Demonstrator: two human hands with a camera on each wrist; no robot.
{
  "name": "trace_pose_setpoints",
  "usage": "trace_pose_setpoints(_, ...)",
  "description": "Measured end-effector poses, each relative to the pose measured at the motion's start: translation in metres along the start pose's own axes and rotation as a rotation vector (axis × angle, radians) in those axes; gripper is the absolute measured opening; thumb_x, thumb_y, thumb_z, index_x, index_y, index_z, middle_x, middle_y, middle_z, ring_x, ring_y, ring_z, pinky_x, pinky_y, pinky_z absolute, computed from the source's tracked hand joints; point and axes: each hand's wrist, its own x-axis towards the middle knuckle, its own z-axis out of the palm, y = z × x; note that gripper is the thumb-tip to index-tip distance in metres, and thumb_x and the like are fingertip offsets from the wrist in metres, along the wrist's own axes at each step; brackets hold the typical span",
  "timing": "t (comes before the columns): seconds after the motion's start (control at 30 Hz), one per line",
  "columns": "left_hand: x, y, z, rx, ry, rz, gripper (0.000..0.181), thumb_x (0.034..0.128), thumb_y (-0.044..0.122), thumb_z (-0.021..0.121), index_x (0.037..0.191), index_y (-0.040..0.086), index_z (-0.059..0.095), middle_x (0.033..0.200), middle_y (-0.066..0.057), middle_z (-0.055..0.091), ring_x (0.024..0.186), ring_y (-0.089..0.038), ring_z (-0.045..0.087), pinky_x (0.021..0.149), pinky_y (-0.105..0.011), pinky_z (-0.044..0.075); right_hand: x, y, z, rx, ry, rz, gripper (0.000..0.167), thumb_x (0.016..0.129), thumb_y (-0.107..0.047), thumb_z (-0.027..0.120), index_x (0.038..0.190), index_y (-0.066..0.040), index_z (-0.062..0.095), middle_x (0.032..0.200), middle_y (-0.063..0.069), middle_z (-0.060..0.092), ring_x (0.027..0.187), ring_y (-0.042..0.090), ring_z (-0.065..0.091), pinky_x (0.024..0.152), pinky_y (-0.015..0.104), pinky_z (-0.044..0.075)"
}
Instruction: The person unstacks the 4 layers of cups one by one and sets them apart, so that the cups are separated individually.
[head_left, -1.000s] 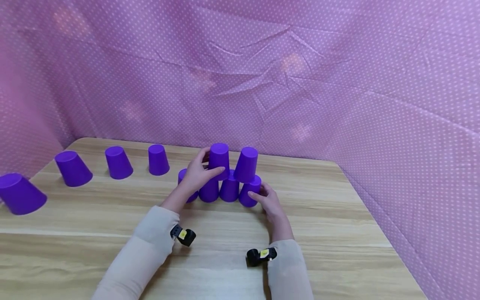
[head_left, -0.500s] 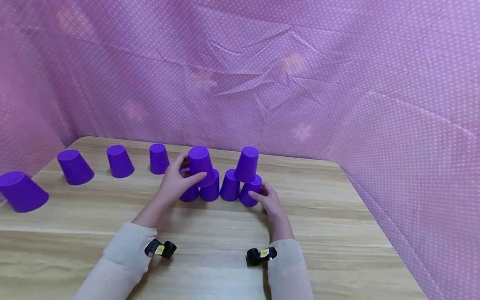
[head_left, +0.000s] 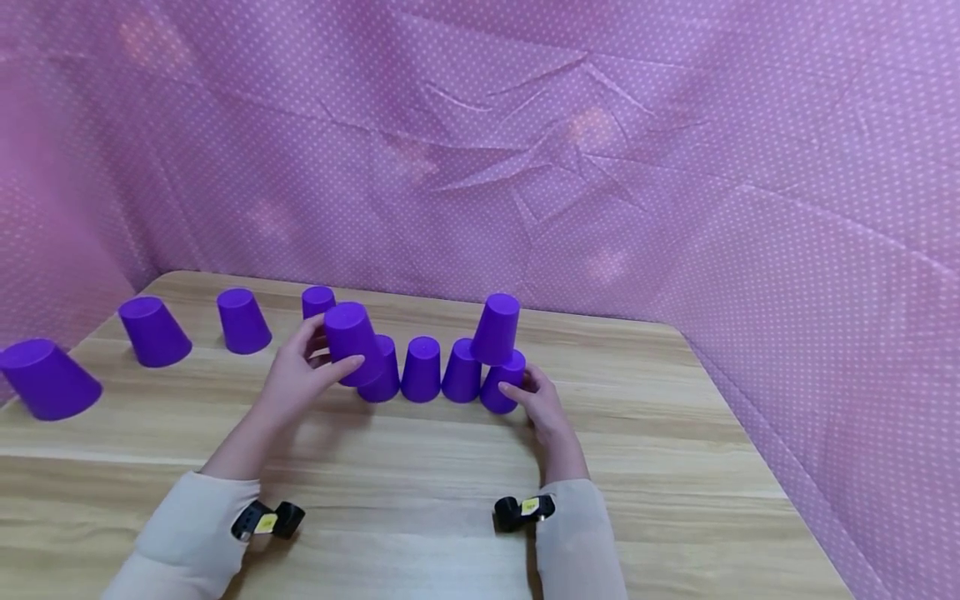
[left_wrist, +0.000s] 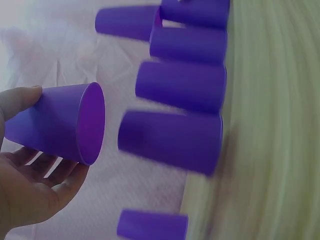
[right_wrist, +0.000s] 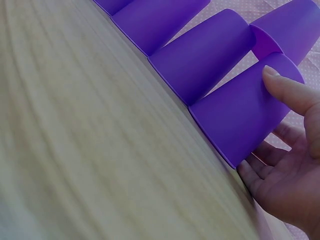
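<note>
Four upside-down purple cups stand in a row on the table, among them a middle cup (head_left: 422, 370) and the rightmost cup (head_left: 498, 392). An upper cup (head_left: 496, 329) rests on the two at the right. The left hand (head_left: 295, 373) grips a purple cup (head_left: 350, 340) between thumb and fingers, raised in front of the row's left end; the left wrist view shows this held cup (left_wrist: 55, 120) apart from the others. My right hand (head_left: 542, 403) holds the rightmost cup, thumb on its near side, fingers around its right side, also seen in the right wrist view (right_wrist: 295, 150).
Several more upside-down cups stand to the left: one at the far left (head_left: 51, 382), one beside it (head_left: 155, 333), another (head_left: 243, 322), and one partly behind the held cup (head_left: 318, 301). Pink dotted cloth (head_left: 480, 167) surrounds the wooden table (head_left: 420, 517).
The left hand has lifted a cup off the top of the row and carried it left, past the row's left end. The right hand has stayed at the rightmost cup.
</note>
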Motion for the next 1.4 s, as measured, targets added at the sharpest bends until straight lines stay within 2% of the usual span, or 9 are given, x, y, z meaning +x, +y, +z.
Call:
trace_pose_setpoints(0.37, -0.009, -0.019, -0.044, 0.148, 0.105, -0.027, 0.064, 0.0783, 0.018, 0.064, 0.128, -0.001, 0.030, 0.115, -0.022, 0.043, 0.102, -0.032, 0.041, 0.085, -0.048, 0.037, 0.000, 0.000, 0.000, -0.012, -0.001, 0.010, 0.052, 0.072, -0.012, 0.068, 0.119, -0.003, 0.047, 0.110, 0.014, 0.052, 0.103, 0.026, 0.046, 0.093, 0.040, 0.031)
trace_pose_setpoints(0.5, -0.009, -0.041, -0.061, 0.161, 0.140, -0.060, 0.065, 0.0773, 0.020, 0.065, 0.130, 0.004, 0.031, 0.116, -0.020, 0.042, 0.103, -0.030, 0.042, 0.086, -0.041, 0.039, 0.000, 0.000, 0.000, -0.009, -0.001, 0.013, 0.052, 0.072, -0.012, 0.068, 0.119, -0.003, 0.048, 0.109, 0.014, 0.052, 0.102, 0.026, 0.046, 0.092, 0.040, 0.031)
trace_pose_setpoints(0.6, -0.008, -0.066, -0.076, 0.213, 0.181, -0.090, 0.066, 0.0758, 0.025, 0.067, 0.130, 0.009, 0.032, 0.115, -0.016, 0.044, 0.101, -0.021, 0.044, 0.083, -0.026, 0.041, 0.000, 0.000, 0.000, -0.009, -0.003, 0.011, 0.051, 0.073, -0.011, 0.068, 0.119, -0.003, 0.048, 0.108, 0.014, 0.052, 0.101, 0.026, 0.046, 0.092, 0.040, 0.032)
trace_pose_setpoints(0.67, -0.008, -0.079, -0.086, 0.237, 0.199, -0.097, 0.068, 0.0750, 0.026, 0.067, 0.131, 0.009, 0.032, 0.116, -0.015, 0.044, 0.101, -0.020, 0.044, 0.082, -0.023, 0.041, 0.000, 0.000, 0.000, -0.006, -0.003, 0.013, 0.051, 0.073, -0.011, 0.068, 0.119, -0.003, 0.048, 0.107, 0.014, 0.052, 0.101, 0.025, 0.046, 0.091, 0.039, 0.032)
trace_pose_setpoints(0.7, -0.008, -0.083, -0.091, 0.241, 0.204, -0.099, 0.069, 0.0748, 0.026, 0.067, 0.131, 0.007, 0.031, 0.116, -0.017, 0.044, 0.103, -0.023, 0.044, 0.084, -0.028, 0.041, 0.000, 0.000, 0.000, -0.008, -0.003, 0.011, 0.051, 0.073, -0.011, 0.068, 0.119, -0.003, 0.048, 0.107, 0.014, 0.053, 0.101, 0.025, 0.046, 0.091, 0.039, 0.032)
trace_pose_setpoints(0.73, -0.008, -0.090, -0.095, 0.259, 0.225, -0.107, 0.070, 0.0741, 0.027, 0.068, 0.131, 0.009, 0.032, 0.116, -0.016, 0.044, 0.102, -0.020, 0.044, 0.082, -0.023, 0.041, 0.000, 0.000, -0.001, -0.007, -0.004, 0.009, 0.051, 0.073, -0.010, 0.068, 0.119, -0.003, 0.048, 0.107, 0.014, 0.053, 0.100, 0.025, 0.046, 0.091, 0.039, 0.032)
trace_pose_setpoints(1.0, -0.015, -0.133, -0.136, 0.302, 0.243, -0.197, 0.085, 0.0718, 0.039, 0.067, 0.137, 0.012, 0.019, 0.126, -0.024, 0.035, 0.108, -0.035, 0.036, 0.088, -0.049, 0.033, 0.001, 0.000, -0.001, -0.012, -0.004, 0.022, 0.052, 0.073, -0.012, 0.068, 0.120, -0.005, 0.048, 0.110, 0.014, 0.052, 0.103, 0.025, 0.046, 0.093, 0.040, 0.031)
trace_pose_setpoints(1.1, -0.018, -0.144, -0.151, 0.303, 0.242, -0.239, 0.089, 0.0715, 0.043, 0.065, 0.138, 0.014, 0.014, 0.128, -0.025, 0.031, 0.110, -0.038, 0.033, 0.089, -0.052, 0.030, 0.001, 0.000, -0.001, -0.015, 0.000, 0.026, 0.053, 0.072, -0.013, 0.069, 0.120, -0.006, 0.047, 0.111, 0.013, 0.052, 0.104, 0.025, 0.045, 0.093, 0.040, 0.030)
trace_pose_setpoints(1.4, -0.024, -0.158, -0.180, 0.379, 0.282, -0.328, 0.092, 0.0725, 0.044, 0.064, 0.136, 0.000, 0.014, 0.128, -0.029, 0.030, 0.110, -0.041, 0.032, 0.091, -0.052, 0.028, 0.002, 0.003, -0.002, -0.007, 0.002, 0.014, 0.051, 0.072, -0.010, 0.068, 0.119, -0.006, 0.049, 0.110, 0.013, 0.053, 0.103, 0.025, 0.046, 0.093, 0.039, 0.031)
